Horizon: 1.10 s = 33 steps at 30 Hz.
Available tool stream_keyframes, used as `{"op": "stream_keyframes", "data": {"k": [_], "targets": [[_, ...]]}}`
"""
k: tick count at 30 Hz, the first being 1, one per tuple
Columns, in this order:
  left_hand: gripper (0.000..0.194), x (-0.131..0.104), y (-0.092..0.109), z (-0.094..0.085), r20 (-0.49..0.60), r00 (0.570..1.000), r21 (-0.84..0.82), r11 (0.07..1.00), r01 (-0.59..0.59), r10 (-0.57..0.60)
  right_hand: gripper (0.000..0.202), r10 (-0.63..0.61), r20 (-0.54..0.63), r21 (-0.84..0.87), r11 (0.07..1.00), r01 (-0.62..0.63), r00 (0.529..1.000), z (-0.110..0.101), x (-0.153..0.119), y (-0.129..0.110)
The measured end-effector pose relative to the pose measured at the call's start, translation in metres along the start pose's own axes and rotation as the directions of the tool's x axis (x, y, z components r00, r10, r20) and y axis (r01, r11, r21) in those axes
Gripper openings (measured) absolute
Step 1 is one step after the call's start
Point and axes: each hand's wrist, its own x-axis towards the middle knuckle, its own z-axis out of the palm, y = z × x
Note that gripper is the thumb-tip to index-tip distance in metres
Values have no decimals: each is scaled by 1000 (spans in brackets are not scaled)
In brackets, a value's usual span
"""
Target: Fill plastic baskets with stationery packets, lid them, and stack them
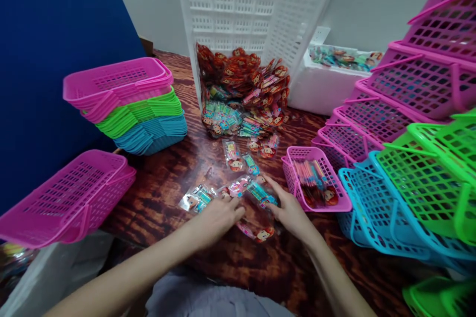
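Observation:
My left hand (222,218) is over small clear packets on the dark wood table, its fingers curled down; what lies under the fingertips is hidden. A pink packet (238,186) touches its fingertips, and silvery packets (201,199) with blue items lie to its left. My right hand (290,208) has thumb and index finger at either side of a blue packet (260,192), gripping its right end. Another packet with a red-haired doll head (263,234) lies between my hands. To the right, a pink basket (323,209) holds several upright packets.
A tipped white crate (234,5) spills red-haired packets (238,72) onto the table. Nested baskets (148,131) and a pink basket (70,198) stand left. Piled pink, green and blue baskets (409,168) crowd the right. Behind is a white foam box (316,86) of packets.

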Motion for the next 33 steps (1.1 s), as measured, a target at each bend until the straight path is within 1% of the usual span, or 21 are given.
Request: {"op": "stream_keyframes", "data": {"k": [1,2,4,5,7,10,12,15,16,18,19,21,23,24,25,26,28,29,30,31,33], "targets": [[24,-1,6,0,5,1000,-2,1000,-12,12,82,-2,8,70,998,1,1000,1,-2,-1],[27,0,12,1,15,1000,-9,1000,-20,20,82,3,16,97,995,-5,1000,3,-4,-1],[35,2,22,3,36,999,-27,1000,-12,13,80,13,35,48,999,-15,999,10,-8,-1],[37,4,25,5,49,999,-39,999,15,-13,79,16,47,0,1000,-16,999,14,-10,-1],[37,6,25,10,76,991,-62,992,114,-110,75,30,79,-85,996,-23,996,18,-14,1],[33,4,17,15,109,967,-107,964,242,-231,66,59,116,-134,990,-43,992,17,-20,3],[28,1,10,15,119,955,-143,947,286,-271,56,73,99,-82,995,-65,992,14,-22,5],[16,-5,3,11,123,929,-205,907,369,-350,38,98,43,108,989,-102,994,13,-23,8],[16,-6,1,10,123,916,-230,887,401,-383,35,106,43,170,979,-112,993,14,-23,9],[20,-9,-2,8,121,893,-290,845,450,-434,37,121,39,258,958,-127,992,17,-22,11],[20,-10,-4,8,121,884,-323,825,465,-451,39,137,9,280,951,-134,991,17,-22,12],[18,-14,-10,9,123,871,-389,785,483,-476,42,183,-125,295,945,-140,975,15,-24,12],[17,-18,-16,11,131,859,-451,742,496,-495,41,215,-290,297,946,-126,933,8,-30,7],[17,-19,-18,12,137,855,-483,720,499,-500,40,218,-336,298,948,-117,916,4,-33,2],[18,-21,-20,12,142,855,-517,699,494,-499,38,209,-337,297,949,-107,918,0,-37,-5],[19,-21,-22,12,144,859,-554,679,482,-491,35,184,-286,291,952,-97,940,-3,-40,-14],[19,-19,-21,9,142,880,-630,644,433,-453,25,78,-75,243,968,-58,994,-2,-43,-31],[18,-18,-20,8,138,897,-671,627,397,-421,19,12,35,200,980,-18,999,1,-42,-37],[18,-16,-19,6,130,914,-712,606,356,-384,16,-47,115,151,988,29,992,6,-41,-42],[17,-14,-17,5,118,929,-752,580,314,-350,16,-86,160,96,993,71,983,12,-38,-45],[18,-13,-16,5,88,945,-823,511,247,-314,16,-92,184,5,996,93,979,23,-31,-43]]}}
